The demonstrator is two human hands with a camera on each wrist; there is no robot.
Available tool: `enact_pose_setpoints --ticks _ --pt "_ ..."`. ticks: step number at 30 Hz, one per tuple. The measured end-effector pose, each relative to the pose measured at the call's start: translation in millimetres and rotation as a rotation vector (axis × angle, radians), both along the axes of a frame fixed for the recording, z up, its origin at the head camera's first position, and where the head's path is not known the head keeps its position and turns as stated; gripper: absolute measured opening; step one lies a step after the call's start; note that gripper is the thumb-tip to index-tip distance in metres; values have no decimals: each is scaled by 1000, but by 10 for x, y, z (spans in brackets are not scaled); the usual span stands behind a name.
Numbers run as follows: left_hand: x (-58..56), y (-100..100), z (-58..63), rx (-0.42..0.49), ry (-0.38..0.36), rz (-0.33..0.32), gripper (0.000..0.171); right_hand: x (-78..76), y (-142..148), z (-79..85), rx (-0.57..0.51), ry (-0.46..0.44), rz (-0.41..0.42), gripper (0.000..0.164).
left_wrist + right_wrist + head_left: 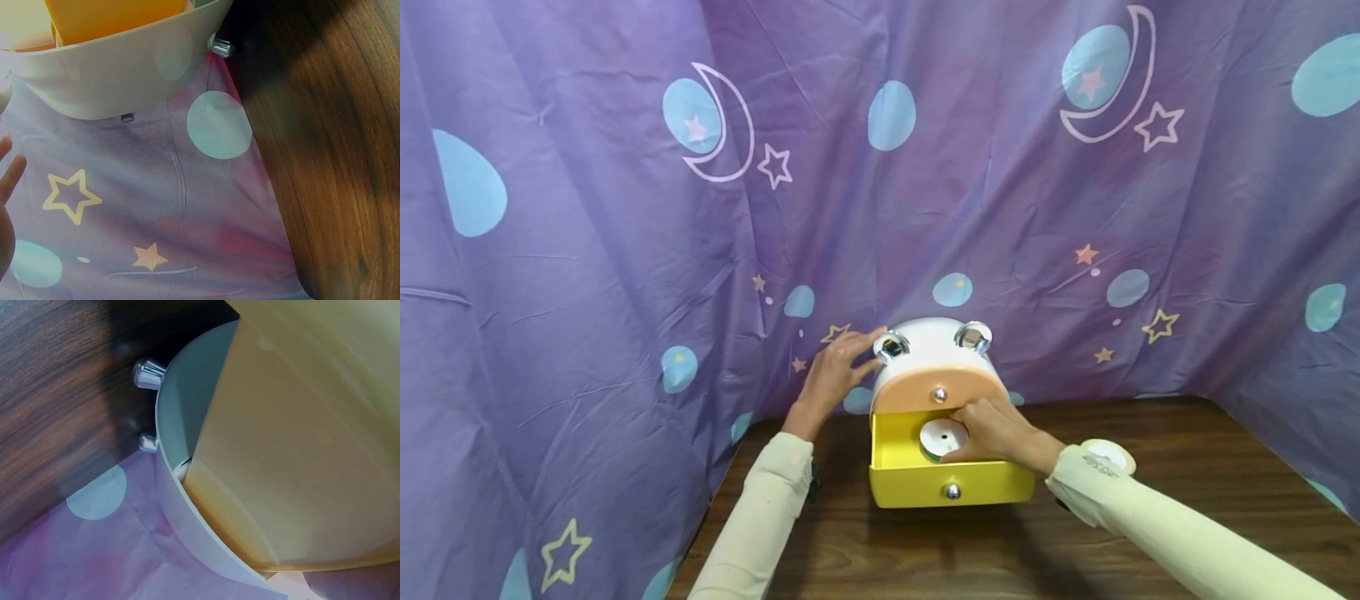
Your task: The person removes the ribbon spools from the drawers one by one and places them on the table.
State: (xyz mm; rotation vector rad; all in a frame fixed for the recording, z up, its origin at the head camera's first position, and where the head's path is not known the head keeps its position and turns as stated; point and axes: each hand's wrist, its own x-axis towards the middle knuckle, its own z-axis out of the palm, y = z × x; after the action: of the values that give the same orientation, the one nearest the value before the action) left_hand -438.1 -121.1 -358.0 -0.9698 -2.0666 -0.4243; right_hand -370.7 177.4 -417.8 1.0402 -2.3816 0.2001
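A small white drawer box (928,340) with two silver eye-like knobs stands on the table, its lower yellow drawer (917,487) pulled out and its upper peach drawer (917,385) closed. In the open drawer lies a white spool-like disc (942,435) with a small centre hole and a greenish edge. My right hand (992,432) reaches into the drawer and grips that disc by its right side, thumb below and fingers above. At the box's upper left, my left hand (837,371) has its fingertips right at the silver eye (891,346), fingers extended.
Partly behind the right sleeve, another round cream disc (1108,454) lies on the dark wooden table (1195,483). A purple cloth (820,208) with moons and stars hangs just behind the table. Silver feet (149,375) show under the box in the right wrist view.
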Motion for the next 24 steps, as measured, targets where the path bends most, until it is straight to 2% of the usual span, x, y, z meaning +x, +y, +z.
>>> enact_pose_setpoints --ticks 10,14,19,24 --pt "-7 36 30 -9 20 0 61 48 31 85 -16 -36 -20 46" --pt "-4 32 12 -17 21 17 62 119 39 128 -18 -86 -63 43" --pt "11 17 -8 -26 27 41 61 224 65 194 -27 -124 -100 48" --pt "2 11 -21 -12 53 24 61 294 110 256 -43 -147 -120 49"
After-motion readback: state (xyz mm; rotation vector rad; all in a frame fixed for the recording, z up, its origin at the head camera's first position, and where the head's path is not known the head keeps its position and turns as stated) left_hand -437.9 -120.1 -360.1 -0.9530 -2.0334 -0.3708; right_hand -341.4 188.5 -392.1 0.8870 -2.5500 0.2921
